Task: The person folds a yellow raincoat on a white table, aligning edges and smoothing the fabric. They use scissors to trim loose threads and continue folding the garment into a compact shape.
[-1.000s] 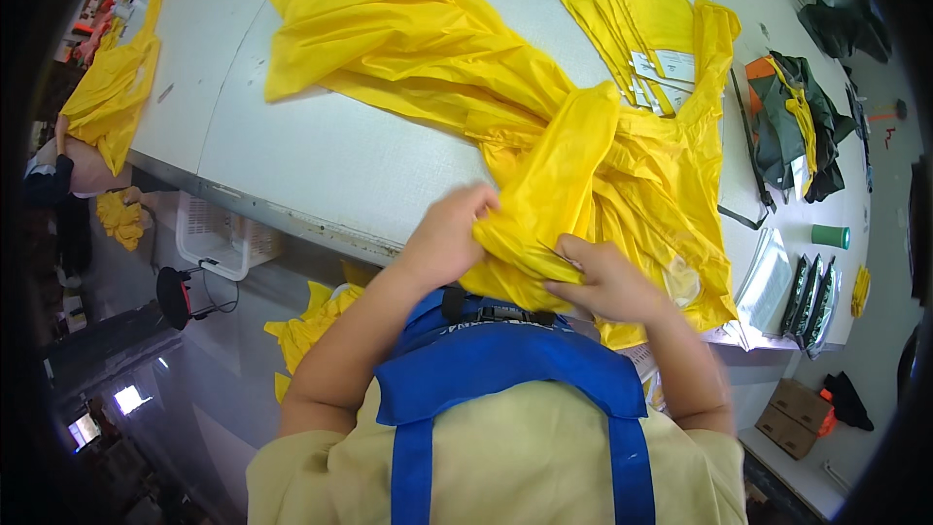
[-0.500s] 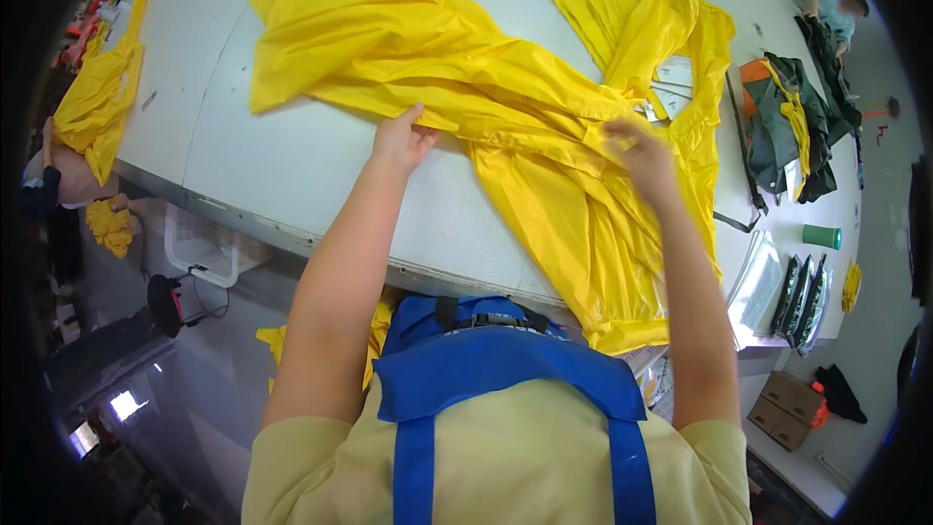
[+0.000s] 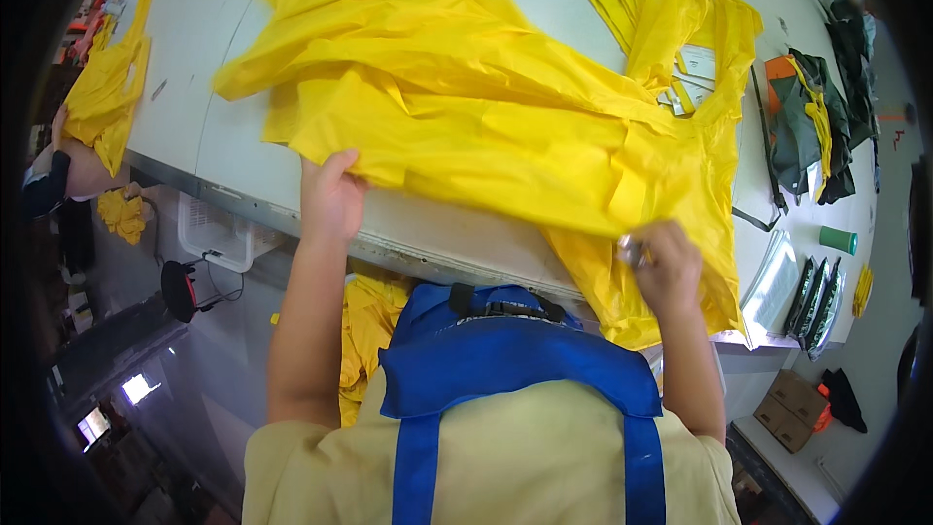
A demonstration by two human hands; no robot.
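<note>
A large, shiny yellow waterproof garment (image 3: 466,126) lies spread and creased across the table, its lower part hanging over the near edge. At its near left edge, my left hand (image 3: 335,196) pinches the fabric between thumb and fingers. My right hand (image 3: 668,267) is closed at the garment's edge farther right, pulling the front panel out toward me. A small silvery object (image 3: 634,251) shows at those right fingers, too blurred to name. Several white cards (image 3: 695,61) lie by the folded yellow pieces (image 3: 622,0) at the far right.
On the white table (image 3: 228,151), a dark green and orange bag (image 3: 797,131), a green cylinder (image 3: 838,239) and dark packets (image 3: 816,301) stand at right. Another person's arm (image 3: 58,141) reaches a yellow garment (image 3: 112,78) at left. A white crate (image 3: 219,233) is below.
Both hands have drawn the garment's near edge toward me, the left moving left and down, the right downward. The panel is now spread over the table's near edge.
</note>
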